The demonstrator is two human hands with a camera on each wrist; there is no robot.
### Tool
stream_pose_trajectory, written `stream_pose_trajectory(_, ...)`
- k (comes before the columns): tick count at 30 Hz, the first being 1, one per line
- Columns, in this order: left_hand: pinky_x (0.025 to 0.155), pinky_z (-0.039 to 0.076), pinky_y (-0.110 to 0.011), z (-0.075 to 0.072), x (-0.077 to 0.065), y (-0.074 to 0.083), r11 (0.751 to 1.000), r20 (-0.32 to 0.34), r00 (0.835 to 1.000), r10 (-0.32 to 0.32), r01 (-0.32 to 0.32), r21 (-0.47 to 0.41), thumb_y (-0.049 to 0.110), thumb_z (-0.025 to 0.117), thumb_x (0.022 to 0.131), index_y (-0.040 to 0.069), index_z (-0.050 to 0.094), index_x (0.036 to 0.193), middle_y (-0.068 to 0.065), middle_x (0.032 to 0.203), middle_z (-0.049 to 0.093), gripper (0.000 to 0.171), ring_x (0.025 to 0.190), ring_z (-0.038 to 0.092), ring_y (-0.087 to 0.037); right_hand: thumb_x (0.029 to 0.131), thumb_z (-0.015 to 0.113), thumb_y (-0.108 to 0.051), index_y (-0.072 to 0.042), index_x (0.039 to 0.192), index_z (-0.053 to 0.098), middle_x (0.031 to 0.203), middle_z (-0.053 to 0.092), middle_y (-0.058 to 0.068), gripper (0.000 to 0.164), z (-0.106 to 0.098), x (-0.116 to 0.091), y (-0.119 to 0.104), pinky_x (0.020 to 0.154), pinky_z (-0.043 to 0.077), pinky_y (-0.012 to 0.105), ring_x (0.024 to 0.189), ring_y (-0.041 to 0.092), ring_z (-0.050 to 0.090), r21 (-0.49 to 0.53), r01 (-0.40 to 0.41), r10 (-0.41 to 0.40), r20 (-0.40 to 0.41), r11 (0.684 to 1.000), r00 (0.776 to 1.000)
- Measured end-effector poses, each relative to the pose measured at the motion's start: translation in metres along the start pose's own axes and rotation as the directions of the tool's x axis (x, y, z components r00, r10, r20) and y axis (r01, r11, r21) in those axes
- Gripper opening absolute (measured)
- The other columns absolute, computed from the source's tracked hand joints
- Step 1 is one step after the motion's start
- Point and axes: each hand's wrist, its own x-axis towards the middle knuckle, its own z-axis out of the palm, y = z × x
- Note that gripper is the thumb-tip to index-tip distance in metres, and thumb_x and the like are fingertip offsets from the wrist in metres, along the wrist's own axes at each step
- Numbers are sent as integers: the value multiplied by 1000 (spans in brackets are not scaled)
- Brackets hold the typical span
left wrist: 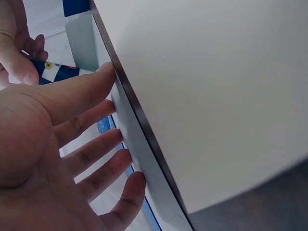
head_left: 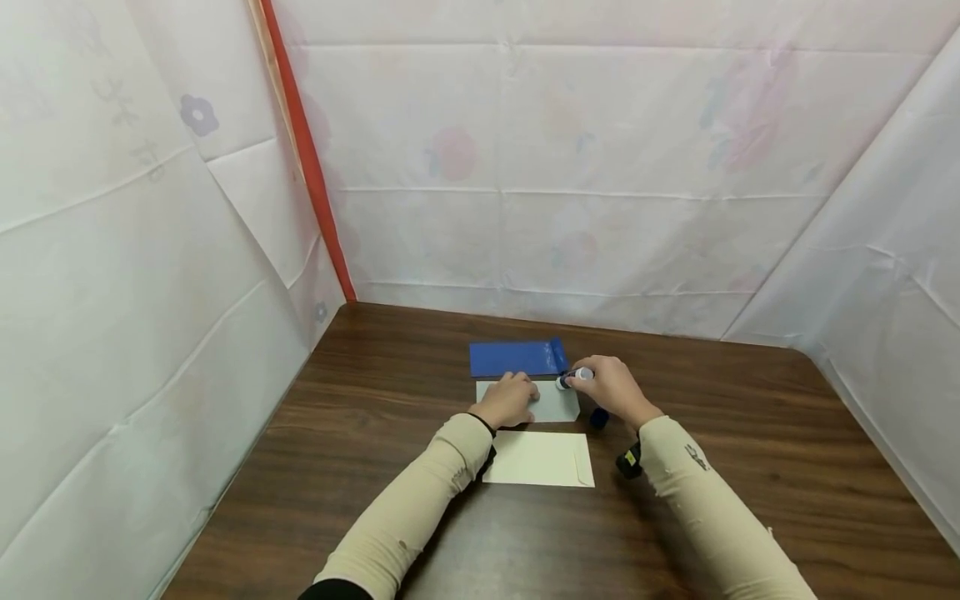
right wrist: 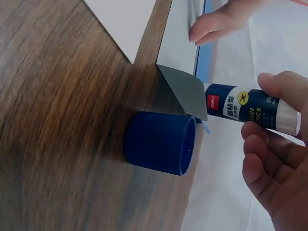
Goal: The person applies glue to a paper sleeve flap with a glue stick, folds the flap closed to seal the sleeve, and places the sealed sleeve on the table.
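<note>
My right hand (head_left: 613, 388) grips a glue stick (right wrist: 250, 109) with a white base and a dark blue label. The stick's uncapped end is right at the raised flap (right wrist: 186, 89) of a pale grey-green envelope (head_left: 557, 405). Fingers spread, my left hand (head_left: 508, 400) presses on that envelope's left part and covers some of it. In the left wrist view its fingertips (left wrist: 126, 159) lie along the paper. The blue glue stick cap (right wrist: 156, 143) lies on its side on the table, just below the flap and near my right hand.
Behind the grey-green envelope lies a blue envelope (head_left: 507, 359), with whitish marks near its flap. A cream envelope (head_left: 534, 458) lies in front, partly beneath my left wrist in the head view. White sheeting (head_left: 570, 250) encloses the wooden table (head_left: 360, 400) at the back and sides.
</note>
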Motion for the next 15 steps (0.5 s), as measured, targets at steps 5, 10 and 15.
stream_pose_trajectory(5,98,48,-42,-1,0,0,1000,1,1000,-9,9,0,31,72,89,21,65,126,-1,134,55,39,122,48,-23,89,71,-27,-6,100,75,100,73,12,25,-4,-7,-4,64,52,32,82,20,65,-28,30,-29,17,999,999)
stream_pose_trajectory(10,98,48,-42,-2,-2,0,1000,-1,1000,-2,2,1,30,72,89,21,66,125,-1,134,55,38,122,48,-23,89,71,-26,-1,104,74,102,73,15,29,-7,-16,-7,73,56,41,90,27,68,-40,56,-55,37,998,998)
stream_pose_trajectory(15,98,48,-42,-4,-4,1,1000,-3,1000,9,-9,-12,29,71,90,19,65,126,-2,135,54,38,122,47,-24,89,71,-28,0,108,73,105,72,15,34,-9,-25,-10,75,57,42,94,29,69,-44,42,-39,65,998,997)
